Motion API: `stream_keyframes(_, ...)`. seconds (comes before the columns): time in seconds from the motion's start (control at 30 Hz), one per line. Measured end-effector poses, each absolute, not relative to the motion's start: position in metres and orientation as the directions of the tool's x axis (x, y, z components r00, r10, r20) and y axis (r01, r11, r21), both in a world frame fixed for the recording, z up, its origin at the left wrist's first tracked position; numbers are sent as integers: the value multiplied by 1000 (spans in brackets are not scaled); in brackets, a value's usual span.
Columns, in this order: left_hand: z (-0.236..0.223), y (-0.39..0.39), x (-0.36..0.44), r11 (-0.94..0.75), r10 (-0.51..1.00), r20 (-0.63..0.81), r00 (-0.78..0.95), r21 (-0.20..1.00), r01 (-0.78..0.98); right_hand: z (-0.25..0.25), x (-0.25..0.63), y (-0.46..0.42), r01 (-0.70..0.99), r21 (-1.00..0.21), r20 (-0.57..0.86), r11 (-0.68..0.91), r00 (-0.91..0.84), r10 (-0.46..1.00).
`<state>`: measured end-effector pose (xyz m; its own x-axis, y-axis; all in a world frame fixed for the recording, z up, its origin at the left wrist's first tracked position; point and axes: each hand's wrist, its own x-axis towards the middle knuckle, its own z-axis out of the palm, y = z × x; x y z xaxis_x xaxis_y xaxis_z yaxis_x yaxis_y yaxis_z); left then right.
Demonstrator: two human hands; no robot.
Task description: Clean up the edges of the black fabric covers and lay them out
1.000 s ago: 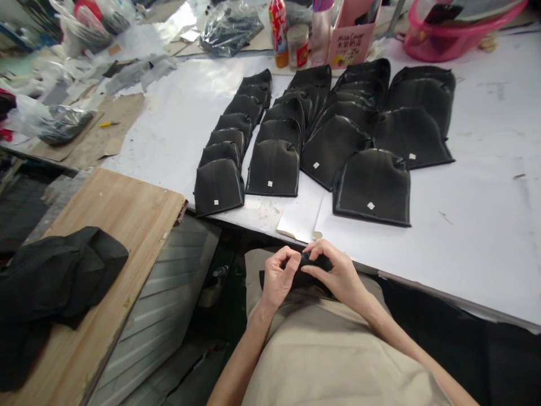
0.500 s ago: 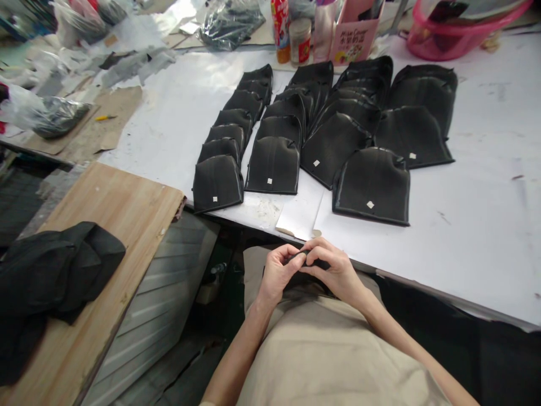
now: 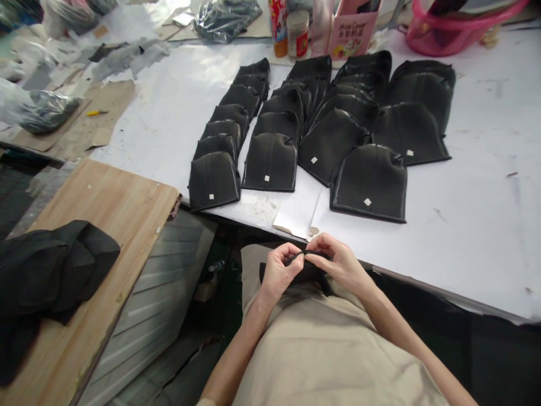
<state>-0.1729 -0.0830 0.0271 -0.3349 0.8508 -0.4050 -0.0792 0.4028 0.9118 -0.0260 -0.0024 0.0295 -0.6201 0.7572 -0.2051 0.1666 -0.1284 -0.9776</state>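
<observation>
A black fabric piece hangs over my lap, pinched along its upper edge by both hands. My left hand closes thumb and fingers on that edge. Close beside it, nearly fingertip to fingertip, my right hand is closed on the same edge. The full shape of the piece is hidden by my hands. On the white table ahead lie overlapping rows of black rounded pouch-like pieces, the nearest one bearing a small white square mark.
A wooden board at left carries a heap of black cloth. Along the back stand a pink box, a glass jar, a red bottle and a pink basket. A yellow cutter lies far left.
My right fingers have shifted along the edge, with the thumb now extended toward my left thumb. More of the black fabric shows below my hands. The view has moved slightly.
</observation>
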Motion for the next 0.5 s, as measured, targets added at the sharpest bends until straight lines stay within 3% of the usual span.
stream_keyframes(0.3, 31, -83, -169, 389, 875, -355, -328, 920, 41, 24, -31, -6, 154, -970, -242, -188, -548, 801)
stream_keyframes(0.5, 30, -86, -168, 355, 895, -311, -319, 931, 89, 27, -34, -8, 90, -941, -323, -326, -531, 784)
